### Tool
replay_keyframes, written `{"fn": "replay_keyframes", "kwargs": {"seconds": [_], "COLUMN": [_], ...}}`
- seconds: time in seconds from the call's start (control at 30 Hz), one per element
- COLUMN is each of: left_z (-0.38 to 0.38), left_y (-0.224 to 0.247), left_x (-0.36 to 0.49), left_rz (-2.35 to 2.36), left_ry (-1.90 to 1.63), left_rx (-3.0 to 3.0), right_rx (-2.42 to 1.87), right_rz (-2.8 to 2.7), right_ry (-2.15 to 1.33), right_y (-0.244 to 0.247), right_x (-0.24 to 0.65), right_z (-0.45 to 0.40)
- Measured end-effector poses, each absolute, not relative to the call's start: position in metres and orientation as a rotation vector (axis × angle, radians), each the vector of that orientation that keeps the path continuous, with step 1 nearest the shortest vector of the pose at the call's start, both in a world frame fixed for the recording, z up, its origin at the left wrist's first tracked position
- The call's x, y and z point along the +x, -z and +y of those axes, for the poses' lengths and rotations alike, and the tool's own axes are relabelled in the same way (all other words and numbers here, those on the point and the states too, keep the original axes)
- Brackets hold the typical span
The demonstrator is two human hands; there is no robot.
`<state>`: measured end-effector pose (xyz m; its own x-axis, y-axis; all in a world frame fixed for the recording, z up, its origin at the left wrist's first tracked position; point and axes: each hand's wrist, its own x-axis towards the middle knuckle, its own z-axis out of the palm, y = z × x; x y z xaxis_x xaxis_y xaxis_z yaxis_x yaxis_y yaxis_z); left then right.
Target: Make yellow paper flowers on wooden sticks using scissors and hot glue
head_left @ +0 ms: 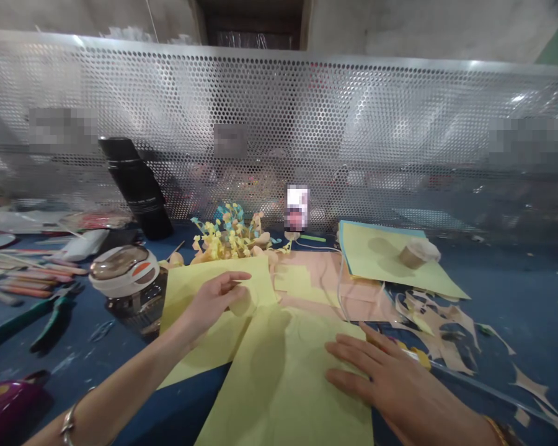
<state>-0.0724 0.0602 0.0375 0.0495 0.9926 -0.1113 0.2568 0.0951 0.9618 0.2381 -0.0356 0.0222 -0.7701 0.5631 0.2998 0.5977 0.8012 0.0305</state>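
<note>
My left hand (pixel 217 297) hovers over a yellow paper sheet (pixel 199 353). A small rounded yellow paper piece (pixel 245 302) shows at its fingertips, seemingly pinched by the thumb and fingers; the exact grip is partly hidden. My right hand (pixel 376 371) lies flat with its fingers spread on the right edge of another yellow sheet (pixel 302 390), which overlaps the first. A faint curved line shows near the top of that sheet. Just behind lie a peach paper sheet (pixel 367 300) and smaller yellow paper pieces (pixel 292 280).
Yellow and blue paper flowers (pixel 230 232) stand behind the sheets. At left are a lidded jar (pixel 128 285), a black bottle (pixel 137 189), pliers (pixel 56 319) and colored pencils (pixel 32 279). A tape roll (pixel 418 253) rests on stacked paper (pixel 381 244); paper scraps (pixel 446 337) lie at right, before a perforated metal panel (pixel 376 124).
</note>
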Motion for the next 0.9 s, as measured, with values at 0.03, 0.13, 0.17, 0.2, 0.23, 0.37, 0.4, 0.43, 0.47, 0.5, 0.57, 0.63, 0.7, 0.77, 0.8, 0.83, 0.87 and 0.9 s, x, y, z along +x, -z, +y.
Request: {"fn": "replay_keyframes", "kwargs": {"seconds": [0.03,0.13,0.17,0.2,0.23,0.37,0.4,0.43,0.47,0.5,0.57,0.63,0.7,0.77,0.8,0.83,0.87,0.9], "left_z": [0.058,0.055,0.055,0.055,0.056,0.06,0.06,0.061,0.061,0.061,0.061,0.061,0.06,0.06,0.059,0.059,0.058,0.058], "left_y": [-0.038,-0.038,-0.037,-0.037,-0.037,-0.039,-0.039,-0.04,-0.04,-0.04,-0.04,-0.039,-0.038,-0.037,-0.037,-0.037,-0.036,-0.036], "left_x": [-0.071,-0.065,-0.063,-0.061,-0.059,-0.049,-0.045,-0.042,-0.038,-0.034,-0.027,-0.021,-0.015,-0.011,-0.009,-0.008,-0.007,-0.006], "left_rz": [1.384,1.332,1.312,1.296,1.283,1.229,1.213,1.195,1.177,1.157,1.12,1.093,1.078,1.071,1.069,1.07,1.074,1.082], "left_ry": [-0.942,-0.948,-0.957,-0.967,-0.978,-1.028,-1.041,-1.053,-1.064,-1.076,-1.095,-1.104,-1.102,-1.098,-1.093,-1.086,-1.077,-1.067], "left_rx": [1.325,1.23,1.196,1.171,1.157,1.118,1.108,1.096,1.084,1.071,1.046,1.025,1.012,1.01,1.013,1.021,1.033,1.049], "right_rx": [-0.879,-0.84,-0.824,-0.81,-0.804,-0.86,-0.876,-0.889,-0.898,-0.903,-0.897,-0.878,-0.878,-0.904,-0.926,-0.946,-0.966,-0.982], "right_rz": [-2.675,-2.627,-2.617,-2.601,-2.583,-2.496,-2.475,-2.453,-2.434,-2.422,-2.417,-2.433,-2.441,-2.429,-2.413,-2.403,-2.39,-2.372], "right_ry": [0.265,0.393,0.412,0.424,0.432,0.475,0.504,0.537,0.57,0.595,0.628,0.65,0.665,0.657,0.639,0.61,0.57,0.526], "right_y": [-0.014,0.001,0.003,0.003,0.002,-0.006,-0.007,-0.007,-0.007,-0.005,-0.002,0.0,-0.001,-0.006,-0.009,-0.012,-0.016,-0.019], "right_x": [0.239,0.238,0.236,0.234,0.231,0.222,0.219,0.216,0.213,0.21,0.206,0.204,0.206,0.209,0.211,0.213,0.215,0.216], "right_z": [-0.037,-0.038,-0.037,-0.037,-0.037,-0.038,-0.039,-0.039,-0.039,-0.039,-0.039,-0.038,-0.037,-0.037,-0.038,-0.039,-0.04,-0.041]}}
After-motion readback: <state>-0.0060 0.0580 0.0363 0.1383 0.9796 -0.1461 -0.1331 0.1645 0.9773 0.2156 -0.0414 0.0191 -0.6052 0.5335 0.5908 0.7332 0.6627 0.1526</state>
